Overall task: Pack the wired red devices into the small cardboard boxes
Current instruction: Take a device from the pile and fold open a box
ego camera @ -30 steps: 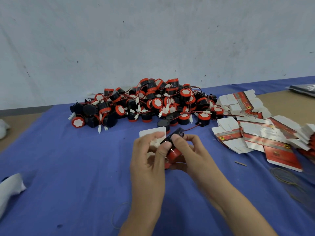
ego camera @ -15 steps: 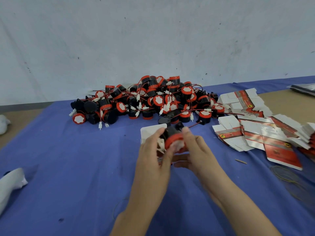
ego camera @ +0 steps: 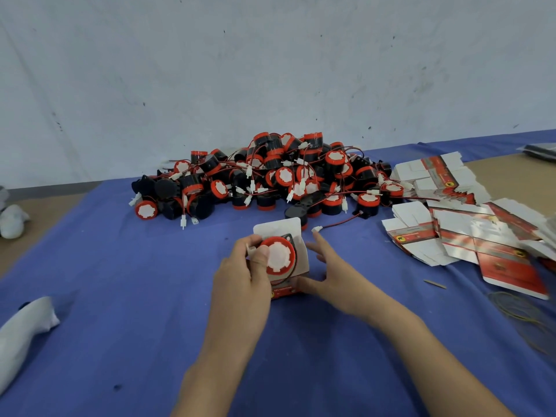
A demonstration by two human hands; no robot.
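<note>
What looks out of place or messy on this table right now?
One loose wire with a white plug trails onto the blue cloth apart from the device pile. The flat boxes lie fanned out unevenly on the right. Nothing looks damaged.

Two hands [ego camera: 240,275] [ego camera: 331,266], one opened small box [ego camera: 301,254] with one red device [ego camera: 278,255], a far pile [ego camera: 270,176] of dozens more, and many flat cartons [ego camera: 466,233] stacked at right.
</note>
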